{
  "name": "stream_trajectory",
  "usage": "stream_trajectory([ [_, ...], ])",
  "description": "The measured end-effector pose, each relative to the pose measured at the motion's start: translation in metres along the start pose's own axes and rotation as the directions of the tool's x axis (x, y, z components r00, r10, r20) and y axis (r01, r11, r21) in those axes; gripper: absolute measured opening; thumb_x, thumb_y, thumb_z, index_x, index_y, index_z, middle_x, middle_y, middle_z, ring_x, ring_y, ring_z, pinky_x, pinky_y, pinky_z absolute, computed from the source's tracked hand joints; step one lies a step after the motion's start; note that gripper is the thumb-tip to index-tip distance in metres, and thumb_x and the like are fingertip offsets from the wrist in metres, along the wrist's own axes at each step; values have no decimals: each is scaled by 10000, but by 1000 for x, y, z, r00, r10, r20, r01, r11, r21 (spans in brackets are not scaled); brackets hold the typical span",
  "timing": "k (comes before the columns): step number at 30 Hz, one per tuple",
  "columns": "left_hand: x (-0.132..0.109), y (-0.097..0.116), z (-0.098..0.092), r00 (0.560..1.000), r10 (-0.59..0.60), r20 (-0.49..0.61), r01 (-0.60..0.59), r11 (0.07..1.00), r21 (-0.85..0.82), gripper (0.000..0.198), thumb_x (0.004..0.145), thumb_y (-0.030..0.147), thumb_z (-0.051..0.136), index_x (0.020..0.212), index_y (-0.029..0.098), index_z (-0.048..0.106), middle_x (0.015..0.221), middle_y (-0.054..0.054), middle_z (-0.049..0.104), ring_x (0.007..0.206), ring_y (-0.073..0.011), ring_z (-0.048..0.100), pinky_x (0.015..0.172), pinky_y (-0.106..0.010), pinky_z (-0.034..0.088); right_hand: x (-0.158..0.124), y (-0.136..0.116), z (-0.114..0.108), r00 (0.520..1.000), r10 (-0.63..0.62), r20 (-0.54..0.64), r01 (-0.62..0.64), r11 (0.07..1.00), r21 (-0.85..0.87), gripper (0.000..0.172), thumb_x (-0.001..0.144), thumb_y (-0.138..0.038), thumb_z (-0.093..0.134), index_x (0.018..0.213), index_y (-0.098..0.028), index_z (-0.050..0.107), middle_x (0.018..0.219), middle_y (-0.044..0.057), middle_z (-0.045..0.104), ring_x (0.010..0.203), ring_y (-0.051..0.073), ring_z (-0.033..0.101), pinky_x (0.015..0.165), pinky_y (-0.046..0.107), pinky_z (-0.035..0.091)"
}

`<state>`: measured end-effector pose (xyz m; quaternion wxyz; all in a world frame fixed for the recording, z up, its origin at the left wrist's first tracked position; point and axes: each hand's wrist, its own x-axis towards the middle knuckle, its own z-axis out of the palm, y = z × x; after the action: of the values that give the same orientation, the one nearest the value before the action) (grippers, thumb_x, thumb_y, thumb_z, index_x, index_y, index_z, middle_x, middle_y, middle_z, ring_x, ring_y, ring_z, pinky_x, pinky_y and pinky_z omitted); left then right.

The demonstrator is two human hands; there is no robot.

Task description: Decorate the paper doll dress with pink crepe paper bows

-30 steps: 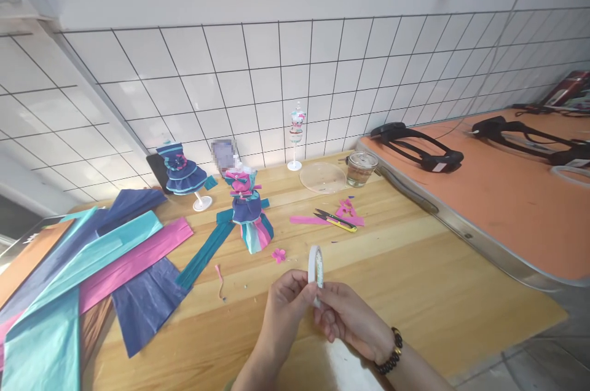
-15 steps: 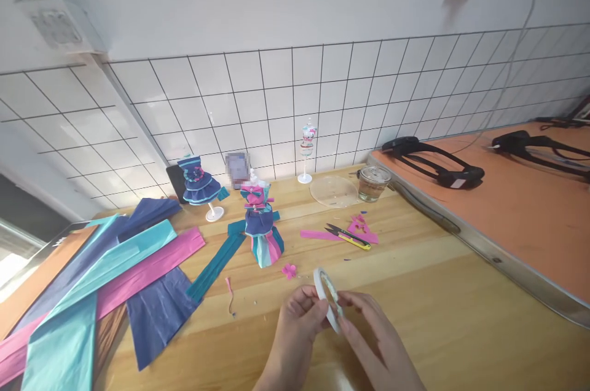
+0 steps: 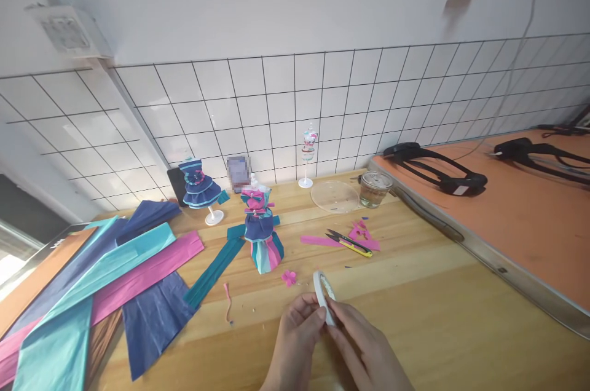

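Observation:
A narrow roll of white tape (image 3: 318, 285) stands on edge between my two hands, above the front of the wooden table. My left hand (image 3: 298, 331) pinches its left side with thumb and fingers. On the right side, the fingertips of my right hand (image 3: 359, 335) are closed against the roll's lower rim. Just beyond the roll lies a small pink paper flower (image 3: 289, 278). Behind that stands a small dress form in a pink, navy and teal paper dress (image 3: 259, 225). Yellow-handled thread snips (image 3: 350, 243) rest on a pink paper strip (image 3: 318, 241).
Folded crepe paper (image 3: 138, 274) in several colours covers the left side. At the back are a navy-dressed form (image 3: 200, 185), a slim white form (image 3: 308, 151), a clear disc (image 3: 334, 197) and a lidded glass jar (image 3: 375, 189). Black headsets (image 3: 437, 173) lie on an orange surface at right.
My right hand has shifted left and its fingers have closed in on the roll, which is now seen more edge-on. The view has tilted up slightly.

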<state>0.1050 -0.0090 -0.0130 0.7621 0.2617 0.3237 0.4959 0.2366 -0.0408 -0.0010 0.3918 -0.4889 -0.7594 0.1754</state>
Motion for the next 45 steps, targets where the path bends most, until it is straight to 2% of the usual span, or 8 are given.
stream_trajectory([
  [7, -1, 1, 2, 997, -23, -71, 21, 999, -27, 216, 618, 276, 747, 728, 113, 658, 680, -43, 632, 644, -124, 553, 681, -250, 420, 5, 1, 1, 995, -95, 16, 96, 993, -67, 325, 905, -182, 384, 1216, -158, 476, 1063, 116, 645, 967, 172, 625, 815, 216, 517],
  [16, 1, 7, 5, 995, -51, -84, 49, 998, -25, 232, 602, 331, 756, 636, 127, 650, 591, -18, 604, 589, -114, 526, 668, -248, 410, 6, 4, 4, 994, -108, 22, 110, 984, -138, 313, 912, -224, 376, 1190, -146, 498, 1023, 119, 659, 931, 175, 636, 794, 219, 527],
  [21, 2, 5, 5, 997, -35, -65, 33, 999, -40, 264, 570, 284, 778, 764, 127, 693, 716, -62, 658, 689, -155, 574, 731, -275, 425, 5, 7, 4, 997, -62, 43, 68, 986, -155, 335, 915, -227, 365, 1218, -135, 475, 1072, 129, 642, 965, 178, 624, 814, 232, 520],
  [25, 0, 6, 4, 996, -77, -37, 75, 995, -65, 224, 605, 267, 756, 764, 120, 698, 724, -68, 663, 715, -160, 583, 776, -287, 423, 3, 9, 5, 996, -92, 10, 92, 980, -176, 343, 910, -231, 385, 1233, -154, 473, 1067, 115, 650, 954, 178, 630, 792, 229, 528],
  [31, -2, 7, 5, 996, -75, -39, 72, 995, -71, 196, 640, 265, 736, 758, 114, 697, 692, -59, 661, 687, -140, 576, 747, -262, 422, 2, 11, 5, 993, -116, -4, 113, 973, -200, 350, 904, -235, 412, 1239, -163, 485, 1067, 98, 656, 948, 172, 634, 798, 217, 525],
  [38, 0, 1, 3, 995, -72, -69, 65, 993, -96, 236, 597, 272, 769, 745, 107, 689, 668, -53, 656, 643, -125, 570, 693, -245, 426, 4, 7, 3, 986, -160, -49, 147, 967, -206, 337, 918, -256, 385, 1222, -178, 508, 1024, 87, 678, 898, 168, 655, 756, 207, 538],
  [42, 2, -3, 3, 994, -49, -97, 39, 994, -100, 238, 595, 314, 765, 645, 108, 657, 588, -31, 623, 574, -109, 540, 622, -227, 416, 1, 10, 4, 983, -182, -36, 171, 965, -200, 354, 912, -245, 405, 1250, -169, 479, 1048, 87, 669, 928, 164, 645, 780, 206, 532],
  [45, 3, -2, 3, 992, -43, -119, 32, 995, -92, 272, 599, 362, 755, 629, 111, 653, 569, -31, 617, 577, -121, 549, 630, -240, 424, -1, 13, 5, 984, -177, -14, 171, 965, -199, 363, 908, -242, 413, 1258, -163, 472, 1065, 92, 662, 945, 166, 638, 796, 209, 527],
])
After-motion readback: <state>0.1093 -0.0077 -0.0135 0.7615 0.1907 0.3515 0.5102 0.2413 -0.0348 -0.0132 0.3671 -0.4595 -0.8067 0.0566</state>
